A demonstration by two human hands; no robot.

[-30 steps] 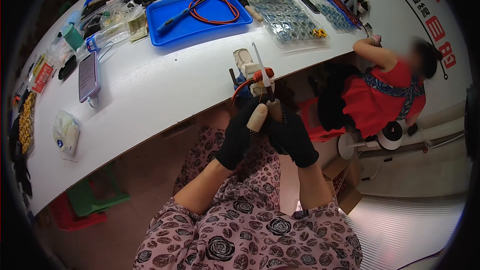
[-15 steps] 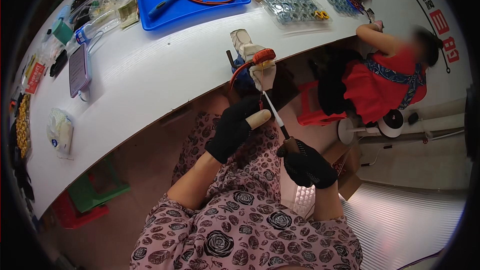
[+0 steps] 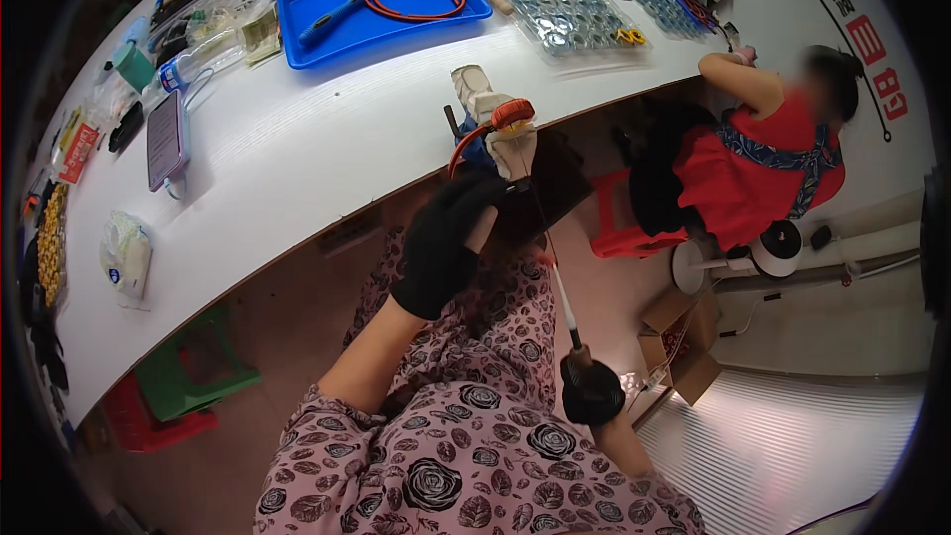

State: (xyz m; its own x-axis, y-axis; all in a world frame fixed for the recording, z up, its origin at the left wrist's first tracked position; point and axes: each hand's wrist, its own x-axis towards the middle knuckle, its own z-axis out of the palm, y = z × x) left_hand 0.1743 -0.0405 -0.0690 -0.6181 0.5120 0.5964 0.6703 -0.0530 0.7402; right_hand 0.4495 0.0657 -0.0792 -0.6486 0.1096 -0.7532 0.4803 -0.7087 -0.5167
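An orange-red wound ring (image 3: 512,114) sits in a vise with pale cloth-wrapped jaws (image 3: 515,154) at the table's front edge. A thin wire (image 3: 538,206) runs from the ring down toward a hand tool (image 3: 567,302) with a brown handle and a slim white shaft. My right hand (image 3: 591,391), in a black glove, is closed around the tool's handle, low and to the right. Just below the vise is my left hand (image 3: 443,243), gloved in black with a bare-looking thumb; its fingers are curled together, and what they hold is hidden.
On the white table (image 3: 258,159) stand a blue tray (image 3: 386,45) with a cable and tool, a pack of shiny round parts (image 3: 565,10), a phone (image 3: 168,139) and a tissue pack (image 3: 126,256). A person in red (image 3: 743,168) sits at right. An opened carton (image 3: 684,342) lies on the floor.
My right hand has drawn the tool down and away from the vise, with the wire stretching out longer. My left hand has shifted slightly left and turned, fingers nearer the vise.
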